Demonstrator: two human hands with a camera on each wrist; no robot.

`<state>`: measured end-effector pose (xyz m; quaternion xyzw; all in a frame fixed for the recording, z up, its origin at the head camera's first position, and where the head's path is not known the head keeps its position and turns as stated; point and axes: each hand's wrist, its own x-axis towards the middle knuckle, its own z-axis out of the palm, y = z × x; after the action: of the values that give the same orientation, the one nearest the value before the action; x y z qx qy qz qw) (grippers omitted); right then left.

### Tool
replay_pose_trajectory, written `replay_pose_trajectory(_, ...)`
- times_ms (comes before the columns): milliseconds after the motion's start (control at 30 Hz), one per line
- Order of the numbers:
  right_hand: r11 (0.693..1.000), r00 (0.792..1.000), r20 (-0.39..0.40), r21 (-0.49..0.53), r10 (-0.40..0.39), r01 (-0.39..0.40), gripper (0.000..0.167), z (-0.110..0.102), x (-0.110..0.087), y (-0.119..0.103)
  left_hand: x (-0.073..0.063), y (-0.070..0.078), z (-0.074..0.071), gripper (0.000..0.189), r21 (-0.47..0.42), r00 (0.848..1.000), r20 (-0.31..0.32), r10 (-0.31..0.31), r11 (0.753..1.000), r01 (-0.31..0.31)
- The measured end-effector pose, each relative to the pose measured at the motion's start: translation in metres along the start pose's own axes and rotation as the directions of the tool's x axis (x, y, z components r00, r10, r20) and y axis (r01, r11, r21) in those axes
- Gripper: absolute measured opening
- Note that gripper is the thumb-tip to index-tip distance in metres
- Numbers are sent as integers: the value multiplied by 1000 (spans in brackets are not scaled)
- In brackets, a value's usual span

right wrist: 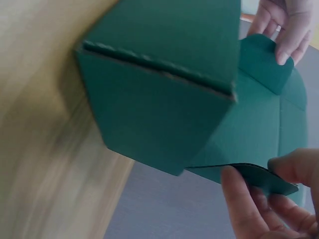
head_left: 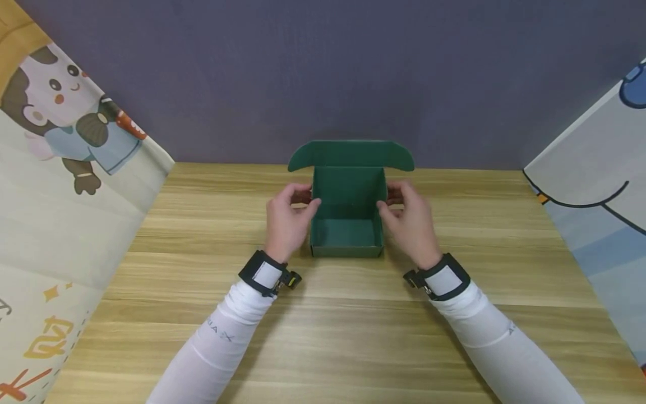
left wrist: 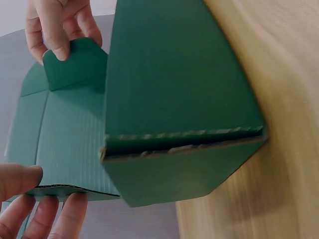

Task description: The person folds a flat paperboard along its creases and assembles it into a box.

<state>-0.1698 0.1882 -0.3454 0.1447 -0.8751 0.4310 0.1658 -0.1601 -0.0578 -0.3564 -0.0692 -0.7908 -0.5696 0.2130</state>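
A green cardboard box [head_left: 347, 252] sits on the wooden table, its lid [head_left: 350, 188] raised at the back and the inside showing bare. My left hand [head_left: 287, 219] pinches the lid's left side flap [left wrist: 75, 190] between thumb and fingers. On the opposite side my right hand [head_left: 414, 224] pinches the right side flap [right wrist: 264, 181] in the same way, thumb inside and fingers outside. Along the top of the lid runs a tuck flap [head_left: 350, 153] with rounded ears sticking out left and right.
The light wooden table [head_left: 343, 336] reaches back to a dark grey-blue wall [head_left: 323, 67]. Cloth with cartoon prints hangs at the left [head_left: 75, 185] and the right [head_left: 600, 224]. A black strap with a small camera circles each wrist.
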Motion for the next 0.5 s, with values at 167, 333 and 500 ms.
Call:
replay_pose_trajectory(167, 1000, 1000, -16, 6, -12, 12, 38, 6, -6, 4, -5, -3, 2, 33, 3, 1000, 21, 8, 1000, -8)
replay_pose_trajectory(333, 999, 1000, -29, 32, -9, 10, 38, 10, -11, 6, -8, -5, 2, 34, 3, 999, 34, 17, 1000, -17)
replay_pose_trajectory(500, 997, 998, -35, 52, -46, 48, 39, 12, -15, 11, -11, -7, 0, 32, -13, 998, 55, 19, 1000, -18)
